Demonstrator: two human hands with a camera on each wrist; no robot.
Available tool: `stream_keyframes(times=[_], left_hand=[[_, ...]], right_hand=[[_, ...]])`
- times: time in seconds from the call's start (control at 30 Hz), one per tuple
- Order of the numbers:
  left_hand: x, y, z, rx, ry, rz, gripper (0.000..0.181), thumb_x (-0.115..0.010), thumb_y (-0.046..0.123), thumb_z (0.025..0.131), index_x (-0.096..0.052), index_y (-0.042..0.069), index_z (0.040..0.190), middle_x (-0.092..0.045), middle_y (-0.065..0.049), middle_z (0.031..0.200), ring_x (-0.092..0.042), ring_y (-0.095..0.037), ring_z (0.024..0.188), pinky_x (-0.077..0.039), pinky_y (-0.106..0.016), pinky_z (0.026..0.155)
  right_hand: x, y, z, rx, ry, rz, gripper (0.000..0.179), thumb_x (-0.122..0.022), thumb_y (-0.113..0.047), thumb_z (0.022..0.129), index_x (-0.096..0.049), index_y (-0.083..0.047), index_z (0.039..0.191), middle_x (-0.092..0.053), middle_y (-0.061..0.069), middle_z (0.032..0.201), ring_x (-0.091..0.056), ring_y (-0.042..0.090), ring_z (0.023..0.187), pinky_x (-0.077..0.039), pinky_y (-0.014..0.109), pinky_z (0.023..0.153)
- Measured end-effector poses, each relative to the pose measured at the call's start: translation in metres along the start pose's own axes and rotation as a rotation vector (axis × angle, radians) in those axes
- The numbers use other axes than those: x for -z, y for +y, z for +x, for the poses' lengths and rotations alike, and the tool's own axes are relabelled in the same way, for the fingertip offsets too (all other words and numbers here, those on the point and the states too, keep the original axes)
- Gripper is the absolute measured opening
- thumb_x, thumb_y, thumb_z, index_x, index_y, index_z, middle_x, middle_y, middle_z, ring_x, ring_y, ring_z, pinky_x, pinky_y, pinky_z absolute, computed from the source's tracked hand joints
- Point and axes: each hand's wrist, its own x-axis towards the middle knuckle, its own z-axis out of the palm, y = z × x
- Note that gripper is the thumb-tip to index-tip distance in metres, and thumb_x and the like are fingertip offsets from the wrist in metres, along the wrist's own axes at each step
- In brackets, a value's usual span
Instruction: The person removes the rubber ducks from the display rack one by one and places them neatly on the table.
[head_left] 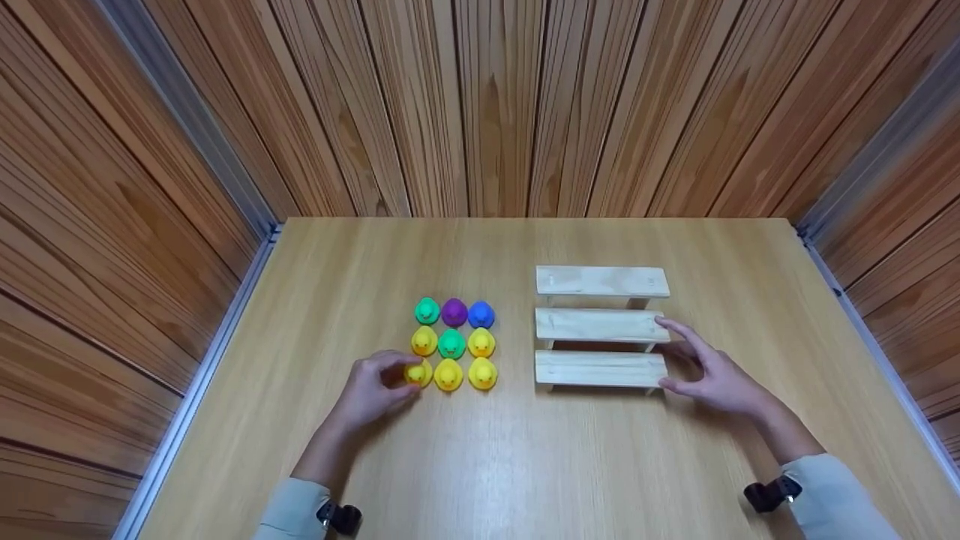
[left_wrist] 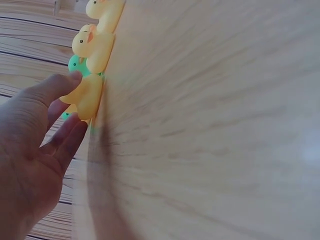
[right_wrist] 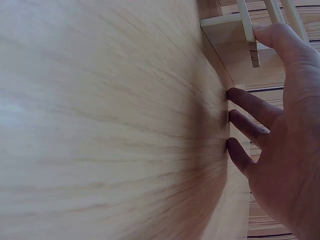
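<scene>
A yellow rubber duck (head_left: 418,373) stands at the front left corner of a block of small ducks. My left hand (head_left: 379,386) grips it between thumb and fingers; in the left wrist view the thumb (left_wrist: 75,77) lies against the yellow duck's (left_wrist: 90,97) side. On the right is a pale wooden three-step shelf (head_left: 600,369). My right hand (head_left: 709,375) touches its right end, with thumb at the lowest step and index finger by the middle one. The right wrist view has several spread fingertips (right_wrist: 234,94) on the tabletop and the thumb against a plank (right_wrist: 248,35).
Other ducks stand in rows: yellow ones, a green duck (head_left: 451,343), a purple duck (head_left: 454,312) and a blue duck (head_left: 481,314). They sit on a wooden tabletop (head_left: 480,465). Wood-plank walls (head_left: 495,112) and metal rails (head_left: 202,375) bound it.
</scene>
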Motion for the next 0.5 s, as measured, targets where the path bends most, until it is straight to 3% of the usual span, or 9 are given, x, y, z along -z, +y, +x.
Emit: stream_keyframes(times=[0.27,0.33,0.5], left_hand=[[0.011,0.002,-0.001,0.008,-0.013,-0.030,0.038,-0.088,0.009,0.098,-0.080,0.009,0.135,-0.081,-0.012,0.137,-0.076,-0.034,0.128,-0.064,-0.050,0.115],[0.016,0.005,-0.001,0.022,-0.021,-0.020,0.040,-0.087,0.010,0.099,-0.079,0.010,0.138,-0.080,-0.011,0.140,-0.074,-0.036,0.133,-0.062,-0.054,0.118],[0.034,0.007,0.000,0.042,-0.065,-0.017,0.044,-0.083,0.015,0.103,-0.073,0.008,0.146,-0.074,-0.013,0.151,-0.066,-0.041,0.146,-0.053,-0.065,0.126]], right_hand=[[0.002,0.002,-0.002,-0.003,0.003,-0.012,0.096,-0.085,-0.023,0.103,-0.027,-0.028,0.180,-0.041,0.024,0.181,-0.044,-0.022,0.144,-0.027,-0.005,0.116],[0.003,0.003,-0.004,-0.009,0.006,-0.024,0.095,-0.085,-0.023,0.103,-0.028,-0.028,0.180,-0.040,0.023,0.182,-0.047,-0.017,0.146,-0.028,-0.004,0.115],[0.006,0.000,-0.008,-0.043,0.027,-0.069,0.091,-0.083,-0.026,0.105,-0.031,-0.029,0.179,-0.052,0.020,0.175,-0.053,-0.004,0.148,-0.033,0.002,0.114]])
